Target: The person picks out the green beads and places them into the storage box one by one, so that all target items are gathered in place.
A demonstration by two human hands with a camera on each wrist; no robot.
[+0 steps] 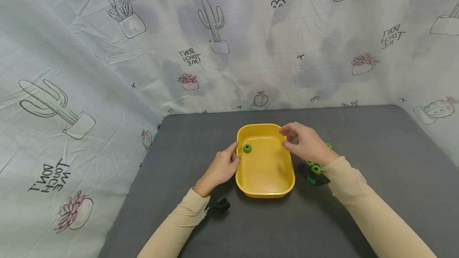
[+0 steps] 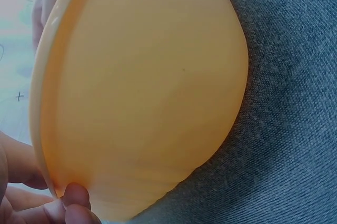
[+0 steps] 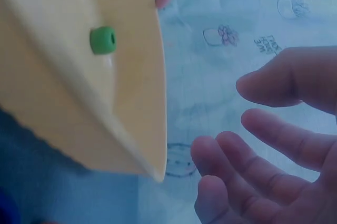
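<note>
A yellow plastic tray (image 1: 265,170) stands on the table between both hands. My left hand (image 1: 222,165) pinches its left rim, with curled fingertips (image 2: 78,195) against the outer wall in the left wrist view. Inside the tray, near that side, rests one green bead (image 1: 247,148) with a hole through it. Over the right rim hovers my right hand (image 1: 305,142), its fingers loosely bent and apart, nothing between them. In the right wrist view a gap shows between those fingertips (image 3: 205,150) and the tray wall (image 3: 152,76).
Several loose beads lie right of the tray, among them a green bead (image 1: 316,169) and a dark blue one (image 1: 303,167), partly hidden under the right wrist. The dark grey table (image 1: 201,138) meets a cactus-print cloth (image 1: 251,51) behind and at the sides.
</note>
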